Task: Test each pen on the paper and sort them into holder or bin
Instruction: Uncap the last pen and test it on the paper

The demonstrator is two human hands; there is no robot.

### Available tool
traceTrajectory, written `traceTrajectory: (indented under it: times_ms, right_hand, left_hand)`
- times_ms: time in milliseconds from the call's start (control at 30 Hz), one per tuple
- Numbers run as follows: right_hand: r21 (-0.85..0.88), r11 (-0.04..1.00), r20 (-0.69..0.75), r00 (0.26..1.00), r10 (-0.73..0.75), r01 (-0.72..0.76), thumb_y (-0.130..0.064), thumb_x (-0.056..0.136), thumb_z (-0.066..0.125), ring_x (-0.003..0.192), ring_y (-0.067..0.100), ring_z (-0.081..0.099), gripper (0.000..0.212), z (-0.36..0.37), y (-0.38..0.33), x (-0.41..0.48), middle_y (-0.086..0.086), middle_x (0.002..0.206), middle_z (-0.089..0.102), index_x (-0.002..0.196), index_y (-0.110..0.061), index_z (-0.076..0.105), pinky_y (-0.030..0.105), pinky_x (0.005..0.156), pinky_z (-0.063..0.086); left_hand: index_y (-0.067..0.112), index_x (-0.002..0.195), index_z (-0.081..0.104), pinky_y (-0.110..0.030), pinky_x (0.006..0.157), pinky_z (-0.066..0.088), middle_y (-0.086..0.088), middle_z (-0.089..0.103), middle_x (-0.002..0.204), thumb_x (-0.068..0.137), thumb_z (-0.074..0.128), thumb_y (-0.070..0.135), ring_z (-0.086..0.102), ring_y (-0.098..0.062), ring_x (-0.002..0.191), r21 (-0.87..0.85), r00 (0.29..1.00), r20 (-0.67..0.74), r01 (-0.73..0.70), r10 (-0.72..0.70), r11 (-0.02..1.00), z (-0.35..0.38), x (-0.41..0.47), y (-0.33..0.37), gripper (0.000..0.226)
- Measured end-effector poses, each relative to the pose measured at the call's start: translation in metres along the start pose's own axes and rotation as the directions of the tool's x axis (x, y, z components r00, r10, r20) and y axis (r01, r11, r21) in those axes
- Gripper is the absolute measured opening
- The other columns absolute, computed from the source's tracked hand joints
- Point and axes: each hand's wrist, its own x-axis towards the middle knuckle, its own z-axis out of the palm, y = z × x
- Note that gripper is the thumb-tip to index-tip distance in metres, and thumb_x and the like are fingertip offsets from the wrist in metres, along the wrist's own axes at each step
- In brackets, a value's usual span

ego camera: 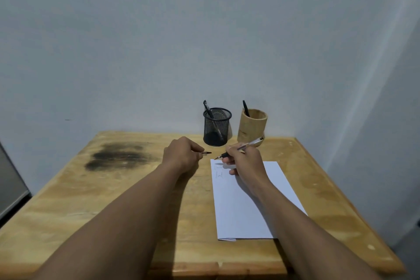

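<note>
My right hand [244,160] grips a clear-barrelled pen [248,144] in a writing hold, its dark tip just above the top left corner of the white paper [245,211]. Two small scribbles mark that corner. My left hand [181,154] is closed on a pen cap [206,153], which points right toward the pen tip, a short gap apart. Behind them stand a black mesh cup [217,126] holding one dark pen and a wooden cup [251,127] holding another.
The wooden table [91,200] has a dark burn-like stain [118,157] at its far left. A pale wall rises right behind the cups and along the right side. A grey object stands off the table's left edge.
</note>
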Motion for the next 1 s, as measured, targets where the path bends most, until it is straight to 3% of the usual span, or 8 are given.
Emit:
traceTrajectory:
  times_ms: [133,233,400,533,700,767,867,1000]
  right_hand:
    - [0.021,1.000,0.008,1.000,0.002,-0.002,-0.017,0.098,0.062,0.073,0.012,0.070,0.017,0.000,-0.002,-0.003,0.008,0.079,0.074,0.098,-0.002,0.070,0.031,0.060,0.053]
    - [-0.020,1.000,0.018,1.000,-0.014,0.014,-0.020,0.098,0.062,0.073,0.009,0.070,0.019,0.000,-0.004,-0.006,0.008,0.082,0.075,0.097,-0.003,0.072,0.031,0.061,0.052]
    - [-0.061,0.996,0.004,0.998,-0.067,0.068,-0.017,0.093,0.068,0.078,0.015,0.066,0.012,-0.001,-0.009,-0.018,0.004,0.081,0.073,0.087,-0.009,0.074,0.035,0.067,0.052]
    - [-0.218,0.971,0.016,0.995,-0.101,0.102,-0.022,0.088,0.070,0.078,0.015,0.069,0.010,-0.006,-0.010,-0.029,-0.003,0.075,0.073,0.080,-0.017,0.074,0.038,0.073,0.055]
    - [-0.237,0.970,-0.015,0.998,-0.063,0.058,-0.025,0.083,0.069,0.073,0.026,0.072,0.014,-0.003,0.001,-0.042,0.008,0.072,0.073,0.080,-0.013,0.065,0.048,0.072,0.058]
    - [-0.279,0.958,-0.014,0.998,-0.067,0.060,-0.026,0.087,0.068,0.072,0.022,0.072,0.014,-0.001,0.003,-0.045,0.007,0.075,0.073,0.084,-0.012,0.065,0.042,0.066,0.059]
    - [-0.369,0.927,0.003,0.998,-0.065,0.062,-0.024,0.089,0.067,0.075,0.015,0.070,0.014,0.000,0.002,-0.047,0.006,0.083,0.072,0.092,-0.010,0.065,0.021,0.057,0.046]
    - [-0.444,0.893,0.044,0.997,-0.065,0.078,-0.027,0.086,0.070,0.077,0.017,0.067,0.017,0.001,0.003,-0.048,0.005,0.082,0.069,0.091,-0.012,0.064,0.021,0.057,0.041]
  left_hand:
    - [0.031,0.126,0.066,-0.037,0.095,0.050,-0.003,0.071,0.121,0.086,0.069,0.033,0.063,-0.025,0.113,0.007,1.000,-0.020,-0.016,0.016,1.000,-0.004,-0.011,-0.006,0.040]
    - [0.027,0.130,0.064,-0.039,0.097,0.049,-0.002,0.068,0.128,0.094,0.056,0.036,0.060,-0.025,0.119,0.063,0.990,-0.058,-0.128,0.132,0.990,-0.009,-0.035,-0.010,0.038]
    - [0.028,0.143,0.051,-0.040,0.108,0.039,0.002,0.049,0.150,0.095,0.040,0.055,0.044,-0.021,0.137,0.170,0.961,0.149,-0.258,0.234,0.951,-0.012,-0.077,-0.013,0.056]
    - [0.031,0.140,0.048,-0.047,0.109,0.026,-0.004,0.049,0.144,0.093,0.032,0.065,0.033,-0.021,0.141,0.220,0.940,0.245,-0.292,0.237,0.931,-0.013,-0.099,-0.006,0.060]
    - [0.052,0.151,0.018,-0.058,0.118,0.005,-0.006,0.024,0.162,0.088,0.023,0.077,0.009,-0.026,0.152,0.308,0.934,0.298,-0.289,0.197,0.907,-0.005,-0.105,-0.010,0.067]
    - [0.054,0.150,0.016,-0.061,0.117,0.003,-0.006,0.018,0.164,0.085,0.020,0.081,0.005,-0.028,0.153,0.348,0.936,0.301,-0.287,0.184,0.892,-0.001,-0.104,-0.011,0.070]
    - [0.054,0.150,0.016,-0.063,0.117,0.003,-0.006,0.016,0.165,0.083,0.019,0.083,0.005,-0.030,0.153,0.378,0.936,0.301,-0.292,0.181,0.879,0.001,-0.102,-0.012,0.073]
    - [0.054,0.150,0.016,-0.062,0.118,0.000,-0.005,0.012,0.166,0.083,0.018,0.084,0.002,-0.028,0.153,0.383,0.938,0.298,-0.285,0.175,0.879,0.002,-0.102,-0.013,0.074]
